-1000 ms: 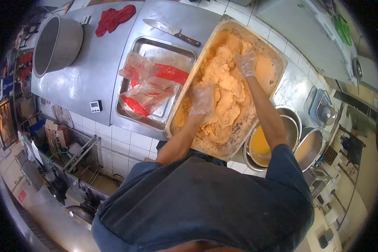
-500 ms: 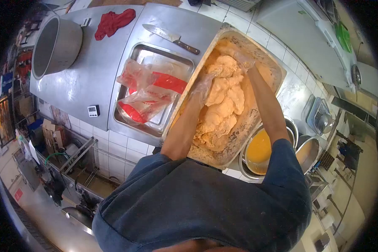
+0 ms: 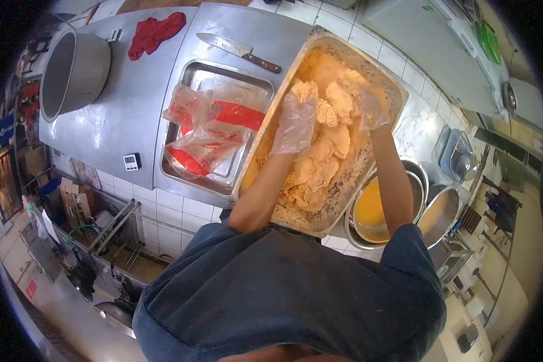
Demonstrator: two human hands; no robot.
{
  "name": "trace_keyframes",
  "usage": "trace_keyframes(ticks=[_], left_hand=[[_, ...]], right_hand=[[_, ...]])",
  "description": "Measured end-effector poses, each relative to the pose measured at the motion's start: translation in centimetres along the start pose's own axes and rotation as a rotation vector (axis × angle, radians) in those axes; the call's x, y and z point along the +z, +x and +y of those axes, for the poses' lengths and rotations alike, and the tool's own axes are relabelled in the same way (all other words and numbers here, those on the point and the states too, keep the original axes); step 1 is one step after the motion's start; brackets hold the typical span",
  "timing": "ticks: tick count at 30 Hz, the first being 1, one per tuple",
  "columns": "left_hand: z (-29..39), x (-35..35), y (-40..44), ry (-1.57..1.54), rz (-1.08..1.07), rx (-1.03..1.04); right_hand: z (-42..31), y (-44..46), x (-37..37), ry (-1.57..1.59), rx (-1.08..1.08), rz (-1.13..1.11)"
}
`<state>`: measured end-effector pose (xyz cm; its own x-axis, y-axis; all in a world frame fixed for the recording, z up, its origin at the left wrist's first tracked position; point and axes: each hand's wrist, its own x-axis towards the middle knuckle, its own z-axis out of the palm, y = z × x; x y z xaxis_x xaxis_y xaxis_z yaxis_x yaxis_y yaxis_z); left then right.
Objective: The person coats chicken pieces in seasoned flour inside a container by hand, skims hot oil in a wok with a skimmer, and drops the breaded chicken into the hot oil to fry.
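Note:
A large worn tub [image 3: 395, 90] holds orange-tinted flour and a heap of coated meat pieces [image 3: 323, 160] that look like chicken. My left hand [image 3: 297, 123], in a clear plastic glove, is closed on a coated chicken piece [image 3: 306, 90] at the tub's left side. Along the opposite side is my right hand [image 3: 374, 108], also gloved, beside another coated piece [image 3: 341, 99]. Its fingers are blurred under the glove, so I cannot tell whether they grip anything.
Left of the tub, a steel tray [image 3: 190, 75] holds red-and-clear plastic bags [image 3: 214, 130]. A knife [image 3: 238, 49], red cloth [image 3: 155, 35], timer [image 3: 131, 161] and big pot [image 3: 75, 75] lie on the counter. Bowls of yellow liquid [image 3: 369, 205] stand at the tub's right.
Both hands have come up out of the flour. The left now has a coated piece at its fingers, and the right has shifted slightly toward me. Pieces between them have been moved.

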<state>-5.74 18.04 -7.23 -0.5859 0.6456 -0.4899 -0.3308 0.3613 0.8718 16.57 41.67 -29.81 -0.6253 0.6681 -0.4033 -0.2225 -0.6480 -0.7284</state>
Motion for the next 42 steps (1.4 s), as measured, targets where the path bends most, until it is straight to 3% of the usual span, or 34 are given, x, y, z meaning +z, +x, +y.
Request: trace_keyframes(ticks=[1,2,4,7,10,11,12,13,14,15,17,19,22,23,28,31,32,35,37,39,41,42], left_hand=[[1.3,-0.3,-1.2,0.009,-0.054,0.025],[2.1,-0.2,-2.0,0.085,-0.053,0.095],[2.9,-0.3,-3.9,0.243,-0.042,0.229],[1.3,-1.1,-7.3,0.467,-0.160,0.758],[-1.5,-2.5,-9.3,0.527,-0.159,0.408],[-2.8,-2.8,-9.6,0.511,-0.025,0.398],[-4.4,-3.1,-9.7,0.493,0.112,0.390],[-6.2,-3.4,-9.7,0.472,0.253,0.382],[-9.1,-3.7,-9.5,0.605,0.235,0.318],[-12.3,-4.1,-8.9,0.736,0.218,0.253],[-13.0,-4.1,-7.9,0.731,0.195,0.060],[-9.9,-3.9,-7.3,0.506,0.166,-0.171],[-4.3,-3.9,-7.3,0.321,0.102,-0.477],[-4.3,-3.8,-7.1,0.129,0.052,-0.507],[-5.1,-2.2,-4.1,-0.835,-0.190,-0.610],[-6.1,-0.4,-2.2,-1.039,-0.165,-0.536],[-7.1,-0.3,-1.1,-1.041,-0.231,-0.547],[-10.6,-0.3,-0.4,-0.956,-0.321,-0.575],[-9.8,-0.3,0.5,-0.781,-0.272,-0.495],[-9.0,-0.7,-0.7,-0.604,-0.226,-0.429],[-7.7,-1.6,-2.5,-0.417,-0.200,-0.340],[-6.9,-2.1,-3.8,-0.311,-0.204,-0.290]], right_hand=[[0.2,-0.4,0.0,0.065,0.004,0.045],[-0.1,-1.6,-0.4,-0.259,-0.107,-0.009],[-5.7,-8.5,11.0,-0.439,0.010,-0.081],[-10.3,-14.4,20.5,-0.579,0.154,-0.174],[-11.1,-15.6,21.5,-0.708,0.105,-0.224],[-10.5,-15.4,20.1,-0.735,0.045,-0.236],[-9.9,-13.6,17.3,-1.289,-0.142,-0.301],[-9.3,-12.6,16.7,-1.271,-0.174,-0.244],[-8.7,-11.5,16.2,-1.251,-0.206,-0.187],[-7.9,-11.0,16.9,-0.660,-0.065,-0.031],[-6.2,-7.7,15.7,-0.880,-0.069,0.028],[-1.4,-1.4,9.8,-2.486,-0.410,-0.172],[3.6,1.9,3.7,-1.807,-0.164,-0.117],[5.3,2.0,1.8,-1.579,-0.074,-0.102],[-2.5,-5.6,14.8,-0.786,0.203,-0.260],[-4.6,-7.3,18.8,-0.503,0.399,-0.068],[-4.9,-7.5,19.7,-0.439,0.468,0.044],[-3.8,-9.4,18.4,-0.425,0.389,0.022],[-5.7,-11.3,20.0,-0.449,0.220,-0.059],[-5.3,-11.0,14.0,-0.180,0.010,-0.384],[-4.8,-11.4,9.3,-0.161,-0.141,-0.493],[-4.8,-11.8,7.7,-0.281,-0.190,-0.442]])
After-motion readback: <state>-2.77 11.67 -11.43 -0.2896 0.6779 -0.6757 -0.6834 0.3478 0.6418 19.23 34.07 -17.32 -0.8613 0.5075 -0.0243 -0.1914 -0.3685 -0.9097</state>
